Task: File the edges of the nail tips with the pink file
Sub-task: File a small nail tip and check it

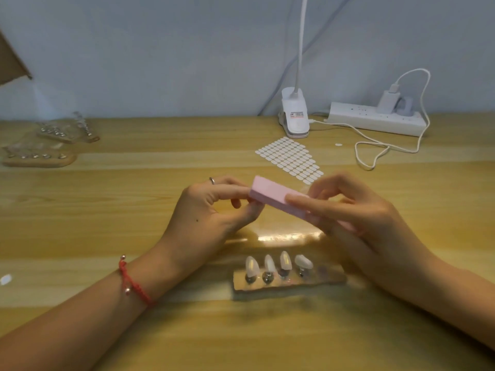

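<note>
Pinches the far-left end of the pink file [270,195] with the left hand [211,210] and wraps the right hand [356,210] round its near-right end, holding the matte, foam-like rectangular block above the wood-grain desk [107,210]; cannot tell whether a tip sits under the left fingers. Leaves four pale, glossy, tapered nail tips [278,262] upright on small metal pegs, just nearer than the hands. Risks, probably, popping a thin tip off its peg with too hard a stroke, or knocking the row with the right wrist close above it.
</note>
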`<state>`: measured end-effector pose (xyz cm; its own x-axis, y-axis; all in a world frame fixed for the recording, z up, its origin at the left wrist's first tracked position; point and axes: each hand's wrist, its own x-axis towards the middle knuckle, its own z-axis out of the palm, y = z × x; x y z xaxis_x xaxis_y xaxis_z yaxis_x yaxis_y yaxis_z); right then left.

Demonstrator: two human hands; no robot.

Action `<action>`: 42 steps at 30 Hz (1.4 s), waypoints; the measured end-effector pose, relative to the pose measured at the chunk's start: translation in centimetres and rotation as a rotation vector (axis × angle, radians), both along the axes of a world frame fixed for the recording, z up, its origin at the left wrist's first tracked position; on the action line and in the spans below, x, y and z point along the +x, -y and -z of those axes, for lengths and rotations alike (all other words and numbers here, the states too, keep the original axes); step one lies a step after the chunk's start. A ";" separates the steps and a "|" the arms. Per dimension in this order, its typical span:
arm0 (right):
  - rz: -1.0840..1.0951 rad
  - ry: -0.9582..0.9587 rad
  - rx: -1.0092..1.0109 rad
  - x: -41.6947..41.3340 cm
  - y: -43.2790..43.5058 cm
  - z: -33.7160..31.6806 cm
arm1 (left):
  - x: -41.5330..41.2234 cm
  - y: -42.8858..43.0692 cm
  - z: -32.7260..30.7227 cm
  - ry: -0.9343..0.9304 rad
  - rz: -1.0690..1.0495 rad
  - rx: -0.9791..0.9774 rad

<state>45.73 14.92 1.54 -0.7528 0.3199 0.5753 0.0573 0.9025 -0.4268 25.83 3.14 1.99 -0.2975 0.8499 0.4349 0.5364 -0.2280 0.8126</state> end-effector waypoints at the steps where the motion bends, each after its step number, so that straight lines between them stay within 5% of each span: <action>1: 0.020 0.002 -0.014 0.1 -0.2 0.0 | 0.0 0.0 0.0 -0.002 -0.002 -0.006; 11: 0.050 -0.053 -0.122 0.2 -0.2 -0.5 | -0.1 0.1 0.0 0.032 0.025 -0.019; 26: 0.112 -0.032 -0.013 0.3 -0.1 -1.0 | -0.4 -0.2 0.2 0.056 0.011 0.037; 37: -0.043 -0.036 0.047 0.3 0.9 -0.9 | -0.9 -0.4 0.4 0.105 0.028 -0.034; 42: 0.142 -0.008 0.071 1.0 -1.4 0.2 | -1.0 -0.5 0.6 0.194 -0.095 -0.066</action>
